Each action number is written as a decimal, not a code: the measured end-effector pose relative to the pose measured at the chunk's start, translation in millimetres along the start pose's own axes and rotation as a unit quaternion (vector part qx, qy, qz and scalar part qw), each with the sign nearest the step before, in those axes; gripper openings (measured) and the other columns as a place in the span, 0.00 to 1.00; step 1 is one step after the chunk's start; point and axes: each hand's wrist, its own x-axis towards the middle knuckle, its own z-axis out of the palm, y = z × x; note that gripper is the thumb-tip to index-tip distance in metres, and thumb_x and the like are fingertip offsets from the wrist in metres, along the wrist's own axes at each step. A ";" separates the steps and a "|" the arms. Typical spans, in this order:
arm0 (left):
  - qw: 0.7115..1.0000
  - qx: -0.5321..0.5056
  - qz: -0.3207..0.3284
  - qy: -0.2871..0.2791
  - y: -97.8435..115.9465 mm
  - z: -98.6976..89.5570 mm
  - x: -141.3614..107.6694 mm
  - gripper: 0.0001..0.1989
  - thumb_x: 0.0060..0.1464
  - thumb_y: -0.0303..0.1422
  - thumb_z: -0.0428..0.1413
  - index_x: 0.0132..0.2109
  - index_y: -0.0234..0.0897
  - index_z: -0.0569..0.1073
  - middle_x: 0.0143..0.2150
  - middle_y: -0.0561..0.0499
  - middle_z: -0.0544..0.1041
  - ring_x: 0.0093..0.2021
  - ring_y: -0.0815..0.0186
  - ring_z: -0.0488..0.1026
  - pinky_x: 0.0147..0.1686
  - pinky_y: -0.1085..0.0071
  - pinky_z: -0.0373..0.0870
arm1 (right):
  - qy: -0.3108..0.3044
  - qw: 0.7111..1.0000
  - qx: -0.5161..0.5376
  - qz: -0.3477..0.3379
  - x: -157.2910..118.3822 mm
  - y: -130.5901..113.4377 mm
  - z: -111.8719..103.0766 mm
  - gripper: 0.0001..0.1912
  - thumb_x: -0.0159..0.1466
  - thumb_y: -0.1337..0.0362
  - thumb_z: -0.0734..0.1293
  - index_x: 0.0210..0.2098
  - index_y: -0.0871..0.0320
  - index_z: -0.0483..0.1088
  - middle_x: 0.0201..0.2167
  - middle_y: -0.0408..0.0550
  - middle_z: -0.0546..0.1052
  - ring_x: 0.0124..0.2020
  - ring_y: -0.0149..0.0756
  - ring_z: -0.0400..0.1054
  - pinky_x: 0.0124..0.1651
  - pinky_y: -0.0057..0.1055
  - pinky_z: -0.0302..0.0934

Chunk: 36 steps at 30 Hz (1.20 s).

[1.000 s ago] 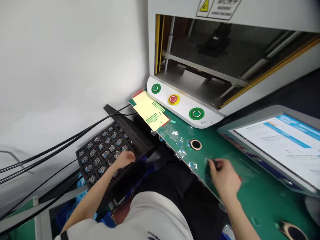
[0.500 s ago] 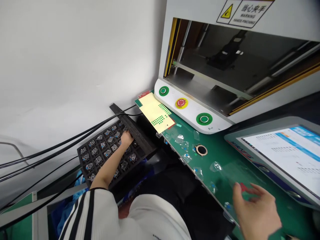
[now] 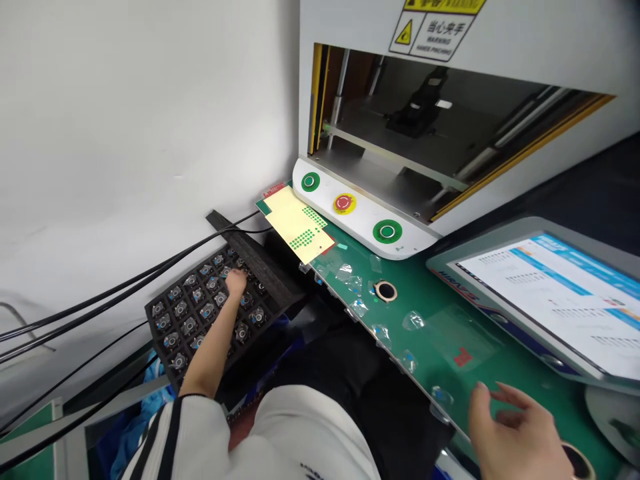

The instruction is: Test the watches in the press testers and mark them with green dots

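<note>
My left hand [image 3: 236,283] reaches into a black compartment tray [image 3: 273,283] at the left, its fingers closed and pointing down among the cells. Whatever the fingertips hold is hidden. Small round metal-and-black parts [image 3: 189,325] sit in many of the tray's cells. Above the green mat [image 3: 493,343] at the lower right, my right hand [image 3: 517,433] hovers with thumb and fingers apart, nothing visible between them. Partly behind it lies a gold-rimmed ring [image 3: 575,457]. Farther up the mat rests a round black disc with a gold rim [image 3: 385,291].
A white press [image 3: 365,217] with green and red buttons stands at the back. A tilted touchscreen [image 3: 555,280] is at the right. Clear film pieces [image 3: 383,333] line the mat's front edge. A yellow card [image 3: 295,230] lies by the press. Black cables [image 3: 125,283] cross beside the tray.
The view has shifted, so the press and mat appear farther left. My left hand has moved slightly left across the tray cells. My right hand has moved away from the red print on the mat.
</note>
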 end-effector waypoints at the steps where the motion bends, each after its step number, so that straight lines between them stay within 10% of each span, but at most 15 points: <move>1: 1.000 -0.018 0.016 0.004 -4.3 -6.5 -11.4 0.16 0.62 0.37 0.55 0.53 0.33 0.70 0.49 0.45 0.74 0.43 0.62 0.75 0.41 0.61 0.75 | 0.009 1.000 0.006 0.004 -1.9 0.8 -1.6 0.14 0.52 0.51 0.61 0.31 0.53 0.65 0.18 0.44 0.65 0.25 0.47 0.66 0.28 0.37 0.53; 5: 0.988 -0.097 0.122 -0.005 -15.8 -16.2 -85.3 0.13 0.63 0.38 0.53 0.47 0.33 0.72 0.45 0.46 0.76 0.42 0.63 0.75 0.43 0.61 0.74 | 0.045 0.998 0.034 0.026 -10.1 11.7 -7.7 0.14 0.52 0.51 0.62 0.31 0.54 0.66 0.16 0.43 0.64 0.24 0.45 0.66 0.28 0.36 0.55; 8: 0.933 -0.154 0.302 -0.120 5.3 -1.1 -149.3 0.10 0.60 0.36 0.56 0.34 0.36 0.75 0.35 0.48 0.79 0.39 0.63 0.76 0.45 0.62 0.73 | 0.067 0.994 0.078 0.031 -15.9 21.2 -9.0 0.18 0.54 0.48 0.61 0.32 0.56 0.67 0.16 0.41 0.64 0.21 0.42 0.64 0.28 0.35 0.55; 14: 0.715 -0.169 0.595 -0.326 139.4 65.0 -239.1 0.10 0.61 0.33 0.53 0.33 0.41 0.77 0.40 0.44 0.81 0.46 0.59 0.77 0.51 0.63 0.71 | 0.104 0.987 0.117 0.032 -24.2 42.3 -13.6 0.23 0.59 0.44 0.59 0.35 0.58 0.69 0.16 0.40 0.66 0.18 0.36 0.63 0.27 0.32 0.57; 18: 0.642 -0.119 0.666 -0.361 214.0 112.6 -283.3 0.08 0.62 0.33 0.54 0.38 0.33 0.76 0.43 0.44 0.79 0.49 0.59 0.75 0.54 0.55 0.68 | 0.140 0.981 0.118 0.066 -37.4 72.3 -25.8 0.24 0.60 0.43 0.59 0.36 0.58 0.69 0.17 0.42 0.68 0.19 0.37 0.65 0.27 0.31 0.58; 26: 0.653 -0.055 0.668 -0.353 208.0 141.5 -333.6 0.20 0.57 0.33 0.58 0.55 0.28 0.71 0.61 0.31 0.68 0.66 0.44 0.59 0.64 0.42 0.50 | 0.134 0.977 0.104 0.131 -22.0 122.7 -36.6 0.26 0.60 0.41 0.55 0.32 0.58 0.67 0.22 0.50 0.72 0.24 0.43 0.68 0.30 0.35 0.59; 30: 0.648 -0.059 0.659 -0.377 208.6 121.2 -332.6 0.21 0.51 0.31 0.60 0.53 0.32 0.74 0.63 0.33 0.67 0.67 0.43 0.56 0.66 0.42 0.44 | 0.096 0.980 0.130 0.117 24.7 112.3 -24.6 0.20 0.57 0.47 0.61 0.37 0.58 0.66 0.38 0.58 0.75 0.41 0.49 0.69 0.42 0.39 0.60; 36: 0.661 -0.099 0.586 -0.458 206.9 68.3 -322.7 0.10 0.52 0.32 0.55 0.41 0.37 0.77 0.49 0.40 0.78 0.54 0.50 0.72 0.61 0.49 0.58 | 0.055 0.962 0.234 0.130 68.0 93.0 -21.6 0.14 0.51 0.62 0.68 0.36 0.58 0.66 0.35 0.57 0.75 0.47 0.51 0.67 0.49 0.42 0.59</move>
